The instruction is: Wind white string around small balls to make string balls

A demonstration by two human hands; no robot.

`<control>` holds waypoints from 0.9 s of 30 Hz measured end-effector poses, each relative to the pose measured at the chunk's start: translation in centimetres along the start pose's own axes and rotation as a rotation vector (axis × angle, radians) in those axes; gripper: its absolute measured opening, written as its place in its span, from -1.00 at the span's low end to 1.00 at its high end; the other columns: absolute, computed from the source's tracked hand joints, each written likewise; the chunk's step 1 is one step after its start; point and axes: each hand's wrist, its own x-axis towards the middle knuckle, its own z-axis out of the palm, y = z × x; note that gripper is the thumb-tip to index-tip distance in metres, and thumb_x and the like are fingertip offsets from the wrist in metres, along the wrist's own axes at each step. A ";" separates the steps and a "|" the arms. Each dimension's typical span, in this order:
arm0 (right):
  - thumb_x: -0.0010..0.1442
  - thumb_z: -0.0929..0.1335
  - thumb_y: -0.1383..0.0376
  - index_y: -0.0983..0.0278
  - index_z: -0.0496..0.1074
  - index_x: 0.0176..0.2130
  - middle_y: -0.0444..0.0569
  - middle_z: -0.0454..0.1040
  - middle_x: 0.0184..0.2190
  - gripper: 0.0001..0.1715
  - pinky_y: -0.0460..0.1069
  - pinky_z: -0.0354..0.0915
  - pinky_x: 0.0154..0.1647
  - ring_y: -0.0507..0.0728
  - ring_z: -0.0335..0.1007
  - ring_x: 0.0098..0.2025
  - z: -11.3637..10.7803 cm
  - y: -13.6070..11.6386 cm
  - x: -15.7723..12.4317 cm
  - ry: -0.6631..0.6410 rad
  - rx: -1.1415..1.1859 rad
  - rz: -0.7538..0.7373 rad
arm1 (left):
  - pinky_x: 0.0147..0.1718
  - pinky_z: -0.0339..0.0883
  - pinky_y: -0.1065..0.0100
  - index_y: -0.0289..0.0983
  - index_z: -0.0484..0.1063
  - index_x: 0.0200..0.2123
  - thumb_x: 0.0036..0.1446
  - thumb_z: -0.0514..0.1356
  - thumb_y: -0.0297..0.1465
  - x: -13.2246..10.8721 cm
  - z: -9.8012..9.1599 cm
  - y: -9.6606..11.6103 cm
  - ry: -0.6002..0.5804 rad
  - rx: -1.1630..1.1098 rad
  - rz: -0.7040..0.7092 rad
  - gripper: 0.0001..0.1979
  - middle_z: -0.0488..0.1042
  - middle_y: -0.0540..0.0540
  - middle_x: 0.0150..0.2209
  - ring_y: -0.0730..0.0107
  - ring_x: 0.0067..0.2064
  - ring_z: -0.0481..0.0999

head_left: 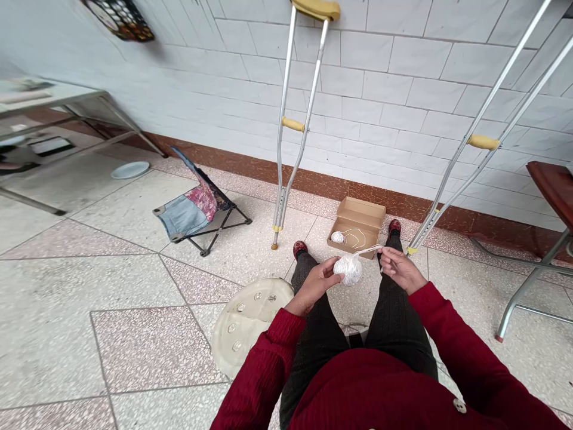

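Note:
My left hand (pixel 317 283) is closed around the left side of a ball of white yarn (pixel 348 270), above the gap between my knees. From the ball a white strand (pixel 367 249) runs to the right, pinched in the fingers of my right hand (pixel 400 269). Beyond my hands an open cardboard box (pixel 375 230) sits on the floor with its lid raised. Inside it lie a smaller ball of white yarn (pixel 338 237) and a loose loop of strand.
A low folding chair (pixel 188 212) stands to the left, near a round cream stool top (pixel 242 325). Two crutches (pixel 286 197) (pixel 447 197) lean on the tiled wall. At the right is a metal-legged chair (pixel 532 280); a table (pixel 85 95) and plate (pixel 130 170) are far left.

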 end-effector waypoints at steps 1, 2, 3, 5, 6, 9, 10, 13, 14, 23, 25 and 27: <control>-0.06 0.53 0.21 0.29 0.46 -0.34 -0.29 0.12 -0.65 -0.70 -0.21 -0.18 -0.78 -0.11 -0.05 -0.66 -0.1 -0.9 0.0 0.005 0.010 -0.032 | 0.03 0.27 0.15 -0.29 0.44 0.03 -0.07 0.36 -0.34 0.1 -0.2 -0.2 0.044 0.002 0.002 -0.46 0.51 -0.18 -0.02 0.05 0.05 0.43; -0.04 0.52 0.22 0.28 0.46 -0.33 -0.29 0.12 -0.64 -0.71 -0.21 -0.17 -0.79 -0.11 -0.06 -0.66 -0.2 -1.7 0.0 0.007 0.019 -0.060 | 0.01 0.29 0.15 -0.30 0.43 0.03 -0.06 0.36 -0.32 0.2 -0.5 -0.4 0.098 -0.005 0.000 -0.46 0.50 -0.19 -0.01 0.05 0.05 0.43; -0.01 0.51 0.23 0.28 0.46 -0.32 -0.29 0.11 -0.64 -0.73 -0.21 -0.16 -0.80 -0.11 -0.07 -0.66 -0.3 -2.4 -0.2 0.005 0.023 -0.083 | -0.02 0.32 0.16 -0.31 0.42 0.04 -0.06 0.35 -0.30 0.3 -0.7 -0.5 0.157 -0.022 -0.005 -0.45 0.49 -0.20 0.00 0.05 0.04 0.44; 0.03 0.49 0.23 0.27 0.46 -0.30 -0.28 0.12 -0.63 -0.77 -0.20 -0.13 -0.81 -0.10 -0.06 -0.66 -0.8 -3.1 -0.6 0.003 0.016 -0.106 | -0.07 0.37 0.18 -0.34 0.40 0.05 -0.04 0.34 -0.27 0.4 -1.3 -0.4 0.263 -0.078 -0.013 -0.43 0.46 -0.22 0.04 0.05 0.04 0.44; 0.04 0.48 0.23 0.27 0.46 -0.28 -0.27 0.12 -0.62 -0.77 -0.20 -0.11 -0.81 -0.09 -0.05 -0.66 -1.1 -3.2 -0.7 0.013 0.004 -0.100 | -0.08 0.39 0.19 -0.34 0.39 0.06 -0.03 0.33 -0.26 0.5 -1.7 -0.2 0.300 -0.117 -0.013 -0.43 0.44 -0.23 0.05 0.06 0.04 0.44; 0.02 0.49 0.22 0.28 0.46 -0.28 -0.27 0.16 -0.62 -0.74 -0.21 -0.08 -0.81 -0.10 0.00 -0.67 -3.0 -2.2 -0.3 0.082 -0.039 -0.032 | -0.05 0.39 0.19 -0.34 0.40 0.05 0.01 0.30 -0.28 0.4 -2.8 0.3 0.336 -0.242 0.017 -0.48 0.42 -0.23 0.08 0.11 0.03 0.45; 0.01 0.49 0.22 0.29 0.46 -0.29 -0.27 0.17 -0.63 -0.73 -0.21 -0.09 -0.81 -0.10 0.01 -0.67 -3.9 -1.6 0.2 0.113 -0.051 0.000 | -0.04 0.39 0.18 -0.34 0.40 0.04 0.02 0.29 -0.29 0.3 -3.2 0.4 0.336 -0.271 0.021 -0.50 0.43 -0.23 0.07 0.12 0.02 0.46; 0.01 0.49 0.27 0.34 0.44 -0.36 -0.25 0.21 -0.65 -0.77 -0.21 -0.05 -0.81 -0.09 0.05 -0.69 -6.5 0.1 2.4 0.215 -0.089 0.097 | -0.07 0.41 0.16 -0.34 0.44 0.00 0.02 0.29 -0.28 -0.2 -4.0 -0.1 0.334 -0.258 -0.016 -0.54 0.46 -0.23 0.03 0.11 -0.01 0.48; 0.05 0.47 0.28 0.35 0.43 -0.35 -0.22 0.26 -0.63 -0.79 -0.20 0.02 -0.79 -0.08 0.10 -0.68 -7.2 0.4 3.4 0.254 -0.104 0.128 | -0.08 0.42 0.17 -0.35 0.44 -0.01 0.01 0.30 -0.28 -0.4 -4.2 -0.4 0.318 -0.235 -0.046 -0.53 0.46 -0.23 0.02 0.10 -0.02 0.48; 0.28 0.32 0.21 0.30 0.33 0.05 0.05 0.38 0.02 -0.63 0.16 0.39 -0.08 0.18 0.40 -0.05 -6.6 -3.5 14.5 0.437 -0.154 0.071 | -0.17 0.43 0.21 -0.25 0.39 0.11 0.03 0.32 -0.26 -2.1 -1.7 -3.0 0.132 -0.155 -0.292 -0.44 0.50 -0.18 -0.04 0.16 -0.10 0.51; 0.28 0.32 0.21 0.29 0.33 0.04 0.05 0.38 0.02 -0.63 0.16 0.39 -0.07 0.18 0.40 -0.06 -5.5 -4.3 16.2 0.432 -0.153 0.007 | -0.19 0.44 0.22 -0.25 0.38 0.11 0.04 0.31 -0.25 -1.5 -0.9 -3.4 0.130 -0.138 -0.306 -0.45 0.51 -0.17 -0.08 0.20 -0.15 0.52; 0.28 0.32 0.21 0.29 0.33 0.05 0.05 0.38 0.02 -0.63 0.16 0.39 -0.07 0.18 0.40 -0.06 -4.5 -4.8 17.2 0.405 -0.155 -0.061 | -0.22 0.44 0.23 -0.25 0.37 0.12 0.04 0.31 -0.24 -0.3 -0.3 -3.8 0.151 -0.114 -0.285 -0.44 0.49 -0.17 -0.06 0.21 -0.15 0.51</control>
